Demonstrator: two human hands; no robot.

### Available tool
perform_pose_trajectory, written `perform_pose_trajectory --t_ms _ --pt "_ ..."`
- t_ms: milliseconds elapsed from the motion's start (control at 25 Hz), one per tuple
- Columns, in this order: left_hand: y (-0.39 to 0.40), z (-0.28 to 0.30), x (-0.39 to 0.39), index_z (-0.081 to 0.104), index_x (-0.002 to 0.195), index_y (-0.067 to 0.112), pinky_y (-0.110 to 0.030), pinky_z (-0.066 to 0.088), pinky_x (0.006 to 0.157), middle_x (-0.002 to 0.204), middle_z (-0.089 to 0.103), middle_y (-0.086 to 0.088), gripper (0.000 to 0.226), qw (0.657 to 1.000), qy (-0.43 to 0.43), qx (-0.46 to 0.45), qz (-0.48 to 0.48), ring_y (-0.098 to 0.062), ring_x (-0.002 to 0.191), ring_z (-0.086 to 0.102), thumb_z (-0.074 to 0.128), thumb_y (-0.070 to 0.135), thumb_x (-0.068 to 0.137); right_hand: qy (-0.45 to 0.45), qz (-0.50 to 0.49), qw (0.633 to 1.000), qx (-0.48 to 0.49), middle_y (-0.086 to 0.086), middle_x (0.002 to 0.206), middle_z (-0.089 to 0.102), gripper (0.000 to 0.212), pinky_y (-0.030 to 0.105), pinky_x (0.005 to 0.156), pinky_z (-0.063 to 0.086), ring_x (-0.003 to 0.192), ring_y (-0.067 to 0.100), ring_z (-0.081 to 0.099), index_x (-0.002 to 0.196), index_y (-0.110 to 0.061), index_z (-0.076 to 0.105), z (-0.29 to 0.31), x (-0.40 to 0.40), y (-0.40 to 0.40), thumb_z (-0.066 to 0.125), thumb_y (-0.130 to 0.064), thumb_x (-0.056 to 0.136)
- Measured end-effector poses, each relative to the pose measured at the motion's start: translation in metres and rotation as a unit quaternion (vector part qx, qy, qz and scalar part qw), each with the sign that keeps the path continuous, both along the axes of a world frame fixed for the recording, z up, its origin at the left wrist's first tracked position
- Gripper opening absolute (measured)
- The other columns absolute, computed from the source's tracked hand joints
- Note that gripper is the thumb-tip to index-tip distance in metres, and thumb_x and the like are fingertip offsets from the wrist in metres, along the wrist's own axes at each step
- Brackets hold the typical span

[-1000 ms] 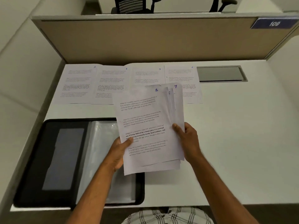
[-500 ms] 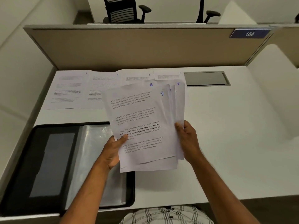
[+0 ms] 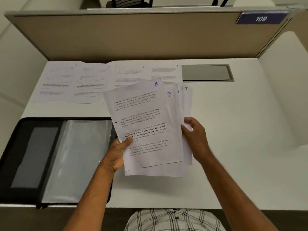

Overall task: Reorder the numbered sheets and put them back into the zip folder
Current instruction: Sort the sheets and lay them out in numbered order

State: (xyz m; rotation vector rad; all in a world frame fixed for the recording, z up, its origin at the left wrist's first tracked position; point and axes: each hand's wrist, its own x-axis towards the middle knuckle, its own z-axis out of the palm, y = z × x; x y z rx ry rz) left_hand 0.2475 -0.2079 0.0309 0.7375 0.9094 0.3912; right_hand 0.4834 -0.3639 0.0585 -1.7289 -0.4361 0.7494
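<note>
Head view, ordered by size. White desk fills most of the frame, bounded at the far edge by a tan partition carrying a blue plate marked 109. A grey recessed hatch sits in the desk surface at far right, just beside the last laid-out page.

Zip folder: black, lying open flat at the desk's near-left corner, clear plastic sleeves exposed on its right half. Its right edge runs under the left forearm.

Row of sheets: four printed pages flat along the far edge, side by side with slight overlap, handwritten 1, 2, 3, 4 at the top right corners, reading left to right. Page 4 is partly covered by the held stack.

Held stack of sheets: fanned, raised above the desk centre, tilted a little anticlockwise. Page 8 on top; corners marked 9, 5 (partly hidden) and 7 show behind it to the right.

Left hand: grips the stack's left edge, thumb lying on the face of page 8, fingers behind the paper.

Right hand: fingers curled round the stack's right edge, pinching the rear pages (which exact page, cannot tell).

Plaid shirt shows at the bottom edge.
</note>
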Motion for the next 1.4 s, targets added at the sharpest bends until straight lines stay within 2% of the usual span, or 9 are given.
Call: perform_pose_trajectory --t_ms 40,160,320,400,520,800,920,1200,1400 --pt "-0.005 -0.002 0.005 0.06 0.135 0.012 -0.047 0.059 0.092 0.131 0.068 -0.013 0.042 1.0 0.003 -0.002 0.0 -0.034 0.12 0.066 0.057 0.008 0.093 0.004 0.01 1.0 -0.011 -0.007 0.102 0.074 0.006 0.026 0.077 0.056 0.09 0.009 0.069 0.101 -0.02 0.072 -0.004 0.006 -0.002 0.074 -0.022 0.095" --pt "-0.02 -0.01 0.018 0.062 0.133 0.012 -0.05 0.057 0.095 0.133 0.067 -0.015 0.042 1.0 0.021 -0.008 0.009 -0.036 0.121 0.065 0.061 0.011 0.092 -0.041 0.01 0.998 -0.038 -0.007 0.089 0.065 0.017 0.02 0.07 0.047 0.075 0.004 0.057 0.089 -0.017 0.059 -0.01 0.022 -0.006 0.067 -0.026 0.101" --pt "-0.031 -0.014 0.034 0.062 0.133 0.01 -0.051 0.056 0.097 0.132 0.068 -0.016 0.035 0.999 0.043 -0.006 0.01 -0.036 0.12 0.066 0.056 0.007 0.099 -0.068 0.02 0.997 -0.041 -0.007 0.095 0.057 0.019 0.007 0.063 0.045 0.072 -0.009 0.055 0.104 -0.012 0.048 -0.014 0.043 -0.008 0.055 -0.03 0.108" --pt "-0.033 -0.014 0.044 0.062 0.134 0.009 -0.051 0.056 0.097 0.131 0.068 -0.016 0.035 0.998 0.055 -0.005 0.003 -0.035 0.119 0.066 0.057 0.008 0.099 -0.068 0.027 0.997 -0.029 -0.006 0.102 0.06 0.016 0.006 0.065 0.046 0.08 -0.005 0.059 0.114 -0.011 0.048 -0.015 0.055 -0.007 0.052 -0.027 0.11" --pt "-0.031 -0.015 0.061 0.062 0.133 0.009 -0.05 0.056 0.097 0.131 0.068 -0.017 0.036 0.998 0.069 -0.005 -0.004 -0.035 0.119 0.066 0.06 0.009 0.097 -0.078 0.045 0.996 -0.024 -0.004 0.111 0.062 0.016 0.009 0.068 0.049 0.091 0.005 0.062 0.12 -0.014 0.048 -0.016 0.077 -0.004 0.048 -0.027 0.111" --pt "-0.019 -0.019 0.103 0.058 0.139 0.011 -0.051 0.054 0.101 0.135 0.066 -0.014 0.046 0.999 0.038 -0.017 -0.03 -0.034 0.124 0.063 0.064 0.007 0.094 -0.069 0.084 0.994 -0.007 -0.007 0.107 0.062 0.009 0.013 0.07 0.05 0.083 -0.005 0.06 0.116 -0.017 0.05 -0.027 0.133 0.009 0.049 -0.025 0.111" --pt "-0.008 -0.017 0.128 0.06 0.136 0.01 -0.046 0.057 0.097 0.133 0.068 -0.013 0.04 0.999 0.044 -0.008 -0.026 -0.033 0.123 0.065 0.061 0.004 0.096 -0.036 0.084 0.996 -0.001 0.0 0.115 0.064 0.014 0.022 0.075 0.056 0.094 0.008 0.066 0.118 -0.018 0.05 -0.031 0.155 0.022 0.052 -0.029 0.111" --pt "0.048 -0.01 0.188 0.062 0.133 0.011 -0.044 0.059 0.094 0.129 0.07 -0.011 0.036 0.998 0.057 0.033 -0.003 -0.029 0.117 0.068 0.058 0.003 0.098 0.045 0.007 0.999 0.023 0.006 0.109 0.074 0.018 0.03 0.071 0.062 0.085 0.013 0.074 0.115 -0.014 0.051 -0.047 0.225 0.069 0.057 -0.029 0.108" --pt "0.083 -0.013 0.207 0.065 0.127 0.015 -0.038 0.06 0.092 0.125 0.072 -0.007 0.032 0.996 0.061 0.054 0.021 -0.024 0.113 0.07 0.057 0.001 0.099 0.002 -0.064 0.998 0.0 -0.001 0.104 0.074 0.02 0.029 0.073 0.059 0.082 0.011 0.072 0.113 -0.013 0.056 -0.065 0.288 0.091 0.063 -0.03 0.105"
